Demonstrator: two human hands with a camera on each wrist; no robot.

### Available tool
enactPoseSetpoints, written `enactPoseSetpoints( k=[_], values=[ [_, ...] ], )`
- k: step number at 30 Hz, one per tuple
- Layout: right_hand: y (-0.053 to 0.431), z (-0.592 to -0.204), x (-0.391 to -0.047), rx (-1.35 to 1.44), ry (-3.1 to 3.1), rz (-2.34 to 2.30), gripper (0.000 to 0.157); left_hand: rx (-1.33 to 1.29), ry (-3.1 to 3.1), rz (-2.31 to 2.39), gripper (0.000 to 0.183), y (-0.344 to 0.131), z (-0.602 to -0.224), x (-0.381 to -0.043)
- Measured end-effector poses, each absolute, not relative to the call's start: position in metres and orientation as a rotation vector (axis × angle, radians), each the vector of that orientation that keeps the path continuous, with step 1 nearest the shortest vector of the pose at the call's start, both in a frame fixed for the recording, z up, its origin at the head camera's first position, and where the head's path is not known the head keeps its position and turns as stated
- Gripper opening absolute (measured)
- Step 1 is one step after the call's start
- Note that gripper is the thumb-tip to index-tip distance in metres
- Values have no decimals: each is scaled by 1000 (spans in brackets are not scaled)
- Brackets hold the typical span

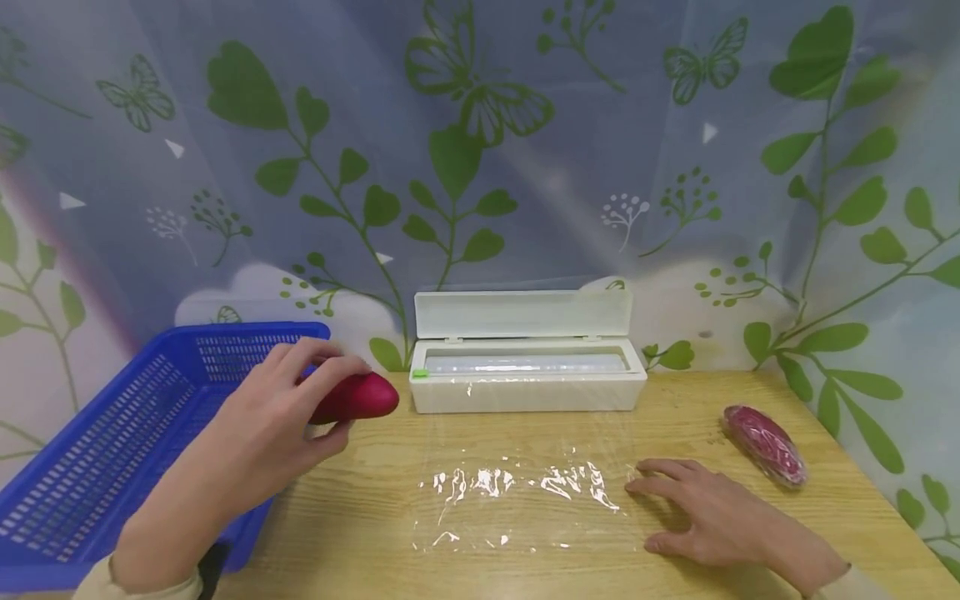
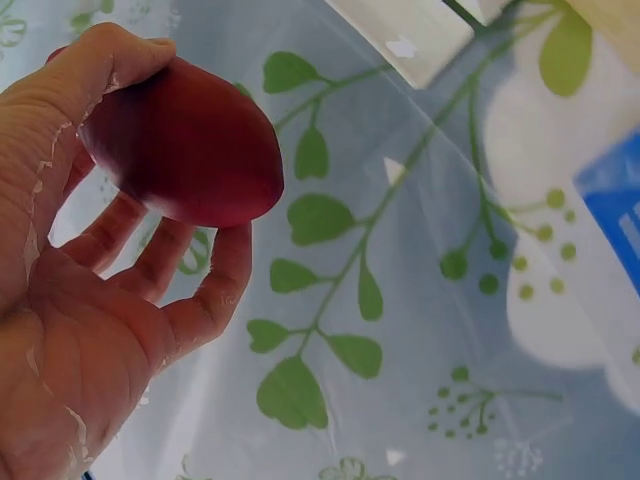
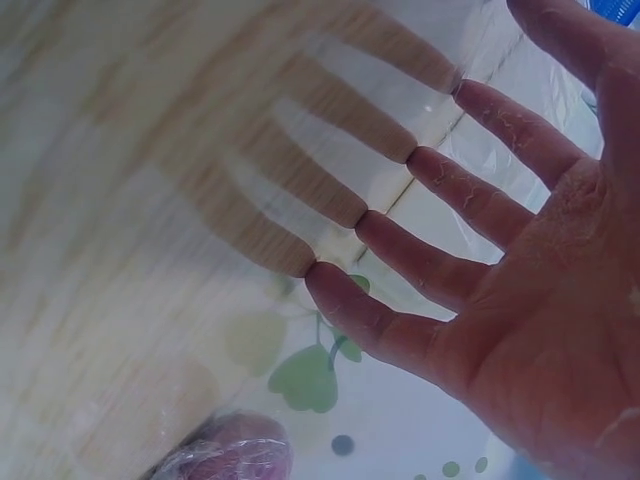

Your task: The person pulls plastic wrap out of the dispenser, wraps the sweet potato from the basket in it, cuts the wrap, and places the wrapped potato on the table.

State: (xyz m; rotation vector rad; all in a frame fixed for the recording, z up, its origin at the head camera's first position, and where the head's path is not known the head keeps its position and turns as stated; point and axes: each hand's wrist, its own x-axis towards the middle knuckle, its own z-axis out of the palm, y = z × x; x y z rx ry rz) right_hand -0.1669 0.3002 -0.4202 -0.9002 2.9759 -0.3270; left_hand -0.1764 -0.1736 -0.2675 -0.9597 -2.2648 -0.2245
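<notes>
My left hand [image 1: 281, 417] grips a reddish-purple sweet potato [image 1: 360, 397] between thumb and fingers, above the table beside the blue basket. In the left wrist view the sweet potato [image 2: 190, 150] sticks out past the fingertips, its rounded end uncovered. A sheet of clear cling film [image 1: 517, 492] lies on the table, stretching forward from the white film dispenser [image 1: 528, 396]. At the film's right edge, my right hand [image 1: 705, 512] has its fingers spread. Its fingertips [image 3: 330, 280] meet the tabletop in the right wrist view.
The dispenser's lid [image 1: 522, 315] stands raised at the back, with a green slider [image 1: 420, 373] at its left end. A blue plastic basket [image 1: 75, 492] takes up the left side. Beyond my right hand lies a film-wrapped sweet potato [image 1: 765, 446]. A leaf-patterned curtain [image 1: 555, 192] hangs behind the wooden table [image 1: 337, 517].
</notes>
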Motion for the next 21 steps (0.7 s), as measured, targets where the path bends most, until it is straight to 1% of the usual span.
enactPoseSetpoints(
  k=[8,16,21],
  values=[
    [299,-418,-167,-900,2964,-351,59,-1019,-2258,-271,50,-153,-277,-183],
    [299,-420,-167,-892,2950,-360,59,-1011,-2266,-313,48,-137,-285,-191],
    [299,-417,-167,-901,2951,-355,59,-1059,-2236,-334,47,-125,-290,-200]
  ],
)
